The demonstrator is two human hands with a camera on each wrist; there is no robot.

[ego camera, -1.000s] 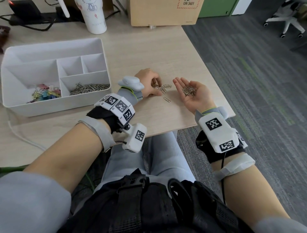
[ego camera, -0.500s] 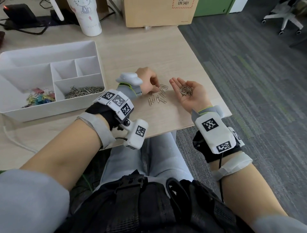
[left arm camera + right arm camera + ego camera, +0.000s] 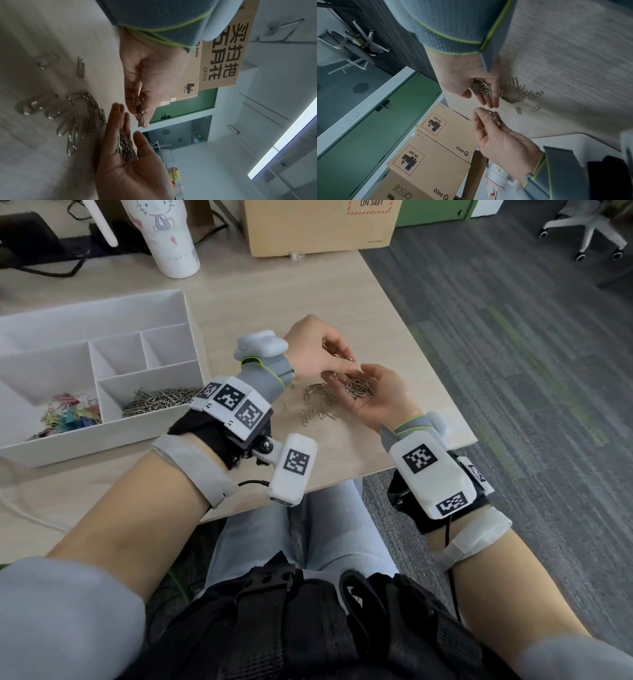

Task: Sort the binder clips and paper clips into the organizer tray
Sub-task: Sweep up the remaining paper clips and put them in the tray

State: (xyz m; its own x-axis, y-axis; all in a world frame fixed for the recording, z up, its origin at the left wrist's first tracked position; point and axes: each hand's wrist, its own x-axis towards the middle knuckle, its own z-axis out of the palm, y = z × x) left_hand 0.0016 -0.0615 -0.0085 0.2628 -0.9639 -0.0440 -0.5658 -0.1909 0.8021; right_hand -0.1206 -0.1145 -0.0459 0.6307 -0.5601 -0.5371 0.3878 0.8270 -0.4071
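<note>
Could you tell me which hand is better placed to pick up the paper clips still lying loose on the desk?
Left. The left hand pinches only a few clips and hangs beside the loose paper clips, while the right hand lies palm up, cupping a pile of clips.

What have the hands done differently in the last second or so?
The left hand left the table, where it was gathering loose paper clips, and now pinches a few clips above the right hand. The right hand stays palm up, cupping its pile of clips, a little nearer the left. The tray, with its binder clips, is unchanged.
</note>
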